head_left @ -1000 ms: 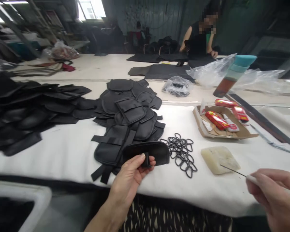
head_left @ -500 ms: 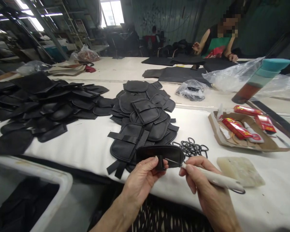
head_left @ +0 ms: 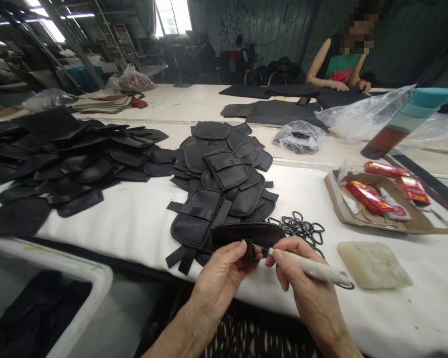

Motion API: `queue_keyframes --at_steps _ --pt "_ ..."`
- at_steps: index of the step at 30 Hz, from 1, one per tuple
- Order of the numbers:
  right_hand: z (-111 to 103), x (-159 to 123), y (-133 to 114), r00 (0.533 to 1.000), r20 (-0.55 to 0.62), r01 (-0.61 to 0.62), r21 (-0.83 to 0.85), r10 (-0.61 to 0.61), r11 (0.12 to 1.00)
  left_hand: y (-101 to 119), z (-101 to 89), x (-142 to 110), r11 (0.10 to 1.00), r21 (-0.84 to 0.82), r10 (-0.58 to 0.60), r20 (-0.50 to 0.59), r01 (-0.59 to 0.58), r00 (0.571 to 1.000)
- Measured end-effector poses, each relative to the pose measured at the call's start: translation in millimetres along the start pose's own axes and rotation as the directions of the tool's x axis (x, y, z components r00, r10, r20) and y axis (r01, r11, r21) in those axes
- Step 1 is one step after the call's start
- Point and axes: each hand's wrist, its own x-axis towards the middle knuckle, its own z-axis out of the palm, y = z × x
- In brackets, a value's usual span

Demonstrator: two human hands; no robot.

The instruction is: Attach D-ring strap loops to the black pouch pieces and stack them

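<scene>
My left hand (head_left: 224, 273) pinches the folded strap end of a black leather piece (head_left: 246, 232) between thumb and fingers. My right hand (head_left: 308, 291) grips an awl (head_left: 315, 268) by its white handle, its thin metal tip pointing left at the strap. Whether the tip has gone into the leather, I cannot make out. A dark loop shows at the handle's rear end. Behind my hands lies a stack of black stitched leather pieces (head_left: 231, 176) with straps. Several black metal rings (head_left: 300, 228), some D-shaped, are heaped just beyond my right hand.
A cardboard tray (head_left: 338, 211) of red boxes and a small white bottle stands right, with a pale waxy block (head_left: 375, 266) nearer me. More black pieces (head_left: 78, 154) lie left. A white bin (head_left: 100, 278) is below. A blue-lidded bottle (head_left: 406, 124) leans behind. A person (head_left: 339, 69) works opposite.
My right hand has moved left with the awl, bringing its tip closer to the strap in my left hand. The person opposite has lowered one hand to the table.
</scene>
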Motion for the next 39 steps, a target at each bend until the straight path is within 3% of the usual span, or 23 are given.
queue_keyframes --at_steps 5,10,18,21,30,34,39 --pt "-3.9 0.3 3.6 0.994 0.051 0.105 -0.153 -0.098 0.983 -2.8 5.0 -1.5 0.998 0.009 0.069 -0.046 -0.068 0.997" --pt "-10.2 -2.1 3.8 0.921 0.214 0.370 -0.226 -0.324 0.901 -8.5 10.9 -5.2 0.982 0.080 0.179 -0.083 -0.173 0.980" --pt "-23.4 -16.5 -5.8 0.827 0.100 0.561 -0.228 -0.554 0.796 -13.1 7.1 -5.1 0.980 0.087 0.189 -0.123 -0.179 0.974" --pt "-21.1 -20.4 -4.4 0.808 0.030 0.578 -0.232 -0.588 0.782 -14.2 7.1 -5.7 0.977 0.097 0.201 -0.127 -0.190 0.971" --pt "-18.0 -27.1 -1.2 0.808 -0.002 0.569 -0.256 -0.589 0.781 -15.3 9.4 -5.2 0.967 0.139 0.231 -0.139 -0.212 0.963" --pt "-35.5 -25.0 -1.5 0.787 0.001 0.595 -0.264 -0.617 0.759 -15.8 10.0 -3.4 0.964 0.150 0.244 -0.163 -0.221 0.956" --pt "-66.4 -18.3 0.3 0.720 0.156 0.683 -0.327 -0.676 0.653 -14.2 11.3 -2.1 0.963 0.157 0.245 -0.153 -0.221 0.957"
